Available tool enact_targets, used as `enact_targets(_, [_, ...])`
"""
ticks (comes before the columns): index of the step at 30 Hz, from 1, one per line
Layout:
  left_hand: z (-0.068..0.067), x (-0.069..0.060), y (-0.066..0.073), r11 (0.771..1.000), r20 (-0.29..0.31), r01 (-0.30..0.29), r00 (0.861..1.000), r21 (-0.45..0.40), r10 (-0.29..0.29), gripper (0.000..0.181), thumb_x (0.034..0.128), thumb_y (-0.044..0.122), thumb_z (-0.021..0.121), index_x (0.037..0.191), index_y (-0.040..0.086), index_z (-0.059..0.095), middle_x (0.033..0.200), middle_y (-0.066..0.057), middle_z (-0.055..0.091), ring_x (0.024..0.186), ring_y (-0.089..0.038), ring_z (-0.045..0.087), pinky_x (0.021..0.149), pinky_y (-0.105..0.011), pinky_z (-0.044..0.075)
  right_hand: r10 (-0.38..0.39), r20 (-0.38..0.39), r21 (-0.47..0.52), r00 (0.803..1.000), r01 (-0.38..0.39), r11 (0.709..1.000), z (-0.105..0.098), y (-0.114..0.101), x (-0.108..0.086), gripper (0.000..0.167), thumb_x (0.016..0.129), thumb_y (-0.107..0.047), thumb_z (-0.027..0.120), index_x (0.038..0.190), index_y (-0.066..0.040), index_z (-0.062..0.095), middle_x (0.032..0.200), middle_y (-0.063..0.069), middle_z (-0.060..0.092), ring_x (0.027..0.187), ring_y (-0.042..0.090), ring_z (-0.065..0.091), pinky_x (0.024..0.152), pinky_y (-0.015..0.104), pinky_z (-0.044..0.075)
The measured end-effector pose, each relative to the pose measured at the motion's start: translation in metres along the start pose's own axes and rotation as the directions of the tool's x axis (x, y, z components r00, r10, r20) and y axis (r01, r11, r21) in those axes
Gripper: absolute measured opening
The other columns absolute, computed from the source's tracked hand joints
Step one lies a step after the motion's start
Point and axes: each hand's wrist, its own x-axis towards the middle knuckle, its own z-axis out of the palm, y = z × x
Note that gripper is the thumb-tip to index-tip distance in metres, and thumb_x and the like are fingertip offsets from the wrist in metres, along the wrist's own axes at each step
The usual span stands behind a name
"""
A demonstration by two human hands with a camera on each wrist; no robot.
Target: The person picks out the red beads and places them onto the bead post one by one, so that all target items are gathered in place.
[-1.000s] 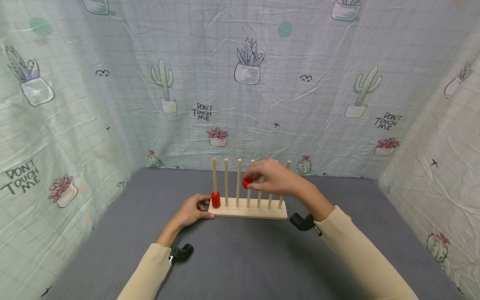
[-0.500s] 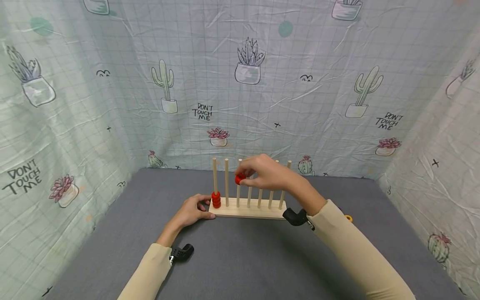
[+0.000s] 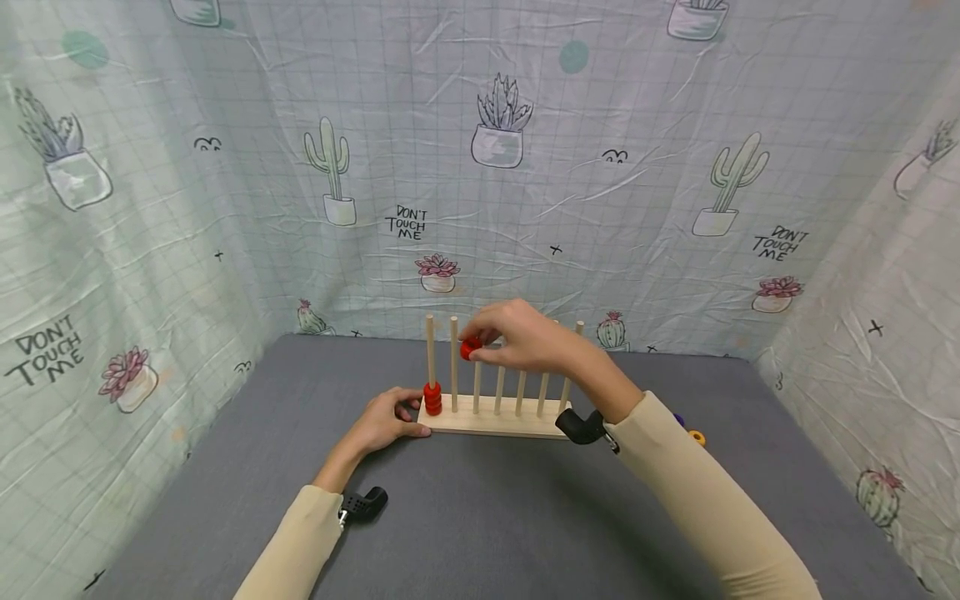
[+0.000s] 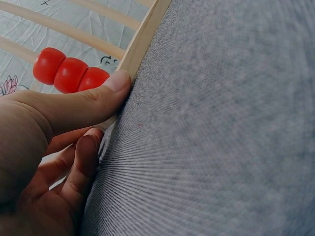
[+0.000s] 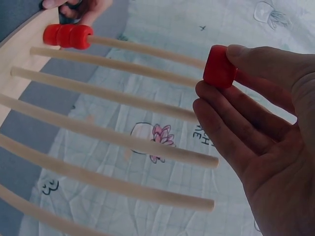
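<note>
A wooden peg rack [image 3: 495, 424] with several upright pegs stands on the grey tabletop. My left hand [image 3: 381, 423] grips the left end of its base, thumb on the front edge and fingers behind, as the left wrist view shows. Three red beads [image 4: 71, 73] are stacked on the leftmost peg, down against the base. My right hand [image 3: 528, 335] pinches another red bead [image 5: 219, 67] between thumb and fingers. That bead is up near the tops of the left pegs; whether it touches one I cannot tell. The other pegs in view carry no beads.
A yellow ring-shaped bead [image 3: 697, 437] and a partly hidden blue one [image 3: 678, 419] lie on the table beyond my right forearm. A cloth [image 3: 555, 200] printed with cactus drawings hangs behind and at both sides of the table [image 3: 480, 517].
My right hand has moved left and a little up with the red bead, from the middle pegs toward the left ones. The left hand has stayed on the rack's end.
</note>
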Motion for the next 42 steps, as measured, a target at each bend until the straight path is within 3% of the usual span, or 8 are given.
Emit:
enact_targets(7, [0.000, 0.001, -0.001, 1.000, 0.002, 0.007, 1.000, -0.003, -0.007, 0.068, 0.0773, 0.021, 0.093, 0.137, 0.005, 0.066, 0.112, -0.008, 0.067, 0.087, -0.016, 0.059, 0.075, -0.032, 0.047, -0.006, -0.017, -0.005, 1.000, 0.006, 1.000, -0.001, -0.001, 0.006, 0.028, 0.098, -0.012, 0.071, 0.125, -0.007, 0.072, 0.116, 0.007, 0.076, 0.100, 0.018, 0.076, 0.090, 0.032, 0.059])
enact_targets(12, [0.000, 0.001, -0.001, 1.000, 0.007, 0.010, 1.000, 0.004, -0.010, 0.067, 0.0782, 0.021, 0.092, 0.138, 0.005, 0.066, 0.113, -0.008, 0.067, 0.087, -0.016, 0.059, 0.076, -0.032, 0.048, -0.016, -0.036, -0.024, 0.999, 0.016, 1.000, -0.004, -0.003, 0.011, 0.022, 0.097, -0.012, 0.072, 0.118, -0.009, 0.075, 0.113, 0.005, 0.076, 0.098, 0.017, 0.075, 0.090, 0.030, 0.059])
enact_targets(24, [0.000, 0.001, 0.000, 1.000, 0.003, 0.016, 1.000, 0.011, -0.016, 0.067, 0.0775, 0.020, 0.093, 0.137, 0.005, 0.066, 0.111, -0.008, 0.067, 0.088, -0.016, 0.059, 0.076, -0.032, 0.047, -0.045, -0.047, -0.011, 0.998, 0.044, 0.999, -0.010, -0.009, 0.026, 0.021, 0.096, -0.011, 0.072, 0.117, -0.008, 0.075, 0.113, 0.005, 0.076, 0.099, 0.017, 0.074, 0.091, 0.035, 0.059])
enact_targets(34, [0.000, 0.001, 0.000, 1.000, -0.007, 0.015, 1.000, 0.020, -0.015, 0.067, 0.0772, 0.021, 0.093, 0.137, 0.005, 0.067, 0.110, -0.007, 0.067, 0.088, -0.016, 0.059, 0.076, -0.032, 0.047, -0.034, -0.022, -0.023, 0.999, 0.034, 0.999, -0.009, -0.012, 0.034, 0.024, 0.098, -0.012, 0.072, 0.121, -0.007, 0.075, 0.116, 0.005, 0.075, 0.104, 0.018, 0.073, 0.090, 0.024, 0.057])
enact_targets(42, [0.000, 0.001, 0.001, 1.000, -0.005, 0.022, 1.000, 0.017, -0.022, 0.066, 0.0777, 0.021, 0.093, 0.137, 0.006, 0.067, 0.112, -0.007, 0.067, 0.088, -0.015, 0.060, 0.076, -0.032, 0.047, -0.030, -0.036, 0.004, 0.999, 0.030, 1.000, -0.006, -0.011, 0.039, 0.023, 0.097, -0.009, 0.071, 0.119, -0.006, 0.075, 0.116, 0.007, 0.074, 0.102, 0.017, 0.075, 0.090, 0.023, 0.057])
